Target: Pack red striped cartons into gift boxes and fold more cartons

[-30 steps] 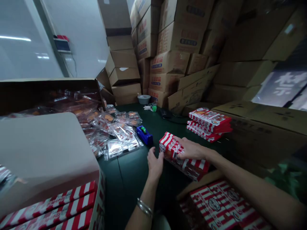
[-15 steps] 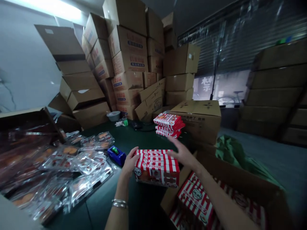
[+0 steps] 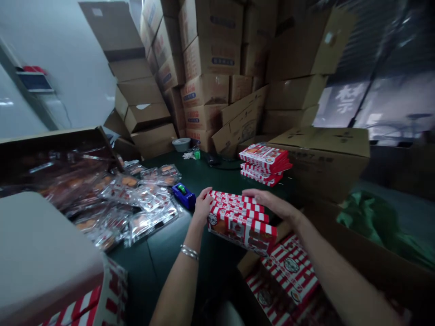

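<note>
- where's the view from?
- one camera on the person's head, facing forward and down.
- how near?
- close. the left hand (image 3: 203,206) and right hand (image 3: 273,202) come up from the bottom edge, with the stack (image 3: 239,222) between them.
- and farther off?
- the cartons (image 3: 207,59) piled beyond the table (image 3: 159,267).

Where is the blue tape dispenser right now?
In the head view, the blue tape dispenser sits on the dark green table, just left of the left hand and beside the shiny plastic food packets.
</note>
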`<action>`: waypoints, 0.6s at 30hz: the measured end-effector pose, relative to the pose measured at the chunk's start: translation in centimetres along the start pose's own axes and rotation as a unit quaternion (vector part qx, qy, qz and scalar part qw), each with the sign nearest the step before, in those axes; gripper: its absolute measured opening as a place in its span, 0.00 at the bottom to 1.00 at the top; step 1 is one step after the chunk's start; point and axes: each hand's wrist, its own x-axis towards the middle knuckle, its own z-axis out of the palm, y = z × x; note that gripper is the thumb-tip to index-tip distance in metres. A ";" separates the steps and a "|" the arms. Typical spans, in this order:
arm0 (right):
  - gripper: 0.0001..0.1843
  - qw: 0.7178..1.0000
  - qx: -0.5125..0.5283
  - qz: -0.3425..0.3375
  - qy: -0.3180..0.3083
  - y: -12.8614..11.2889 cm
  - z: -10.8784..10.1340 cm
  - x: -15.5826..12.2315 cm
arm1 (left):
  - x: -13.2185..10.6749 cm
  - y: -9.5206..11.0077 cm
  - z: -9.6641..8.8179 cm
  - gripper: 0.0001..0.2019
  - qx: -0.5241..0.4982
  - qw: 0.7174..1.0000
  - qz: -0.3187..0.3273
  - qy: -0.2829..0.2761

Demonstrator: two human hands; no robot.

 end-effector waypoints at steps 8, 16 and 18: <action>0.55 0.957 -0.032 -0.031 0.288 3.3 -0.2 -5.4 | 0.1 0.1 -0.3 0.26 -0.008 0.999 -0.029 -0.029; 0.51 0.972 0.009 0.030 0.232 7.1 6.3 -3.0 | 0.5 -0.5 -0.1 0.24 -0.004 0.998 -0.038 -0.054; 0.54 0.983 -0.023 0.027 0.180 5.4 4.3 -2.9 | 0.6 -0.6 -0.3 0.23 -0.003 0.999 -0.029 -0.042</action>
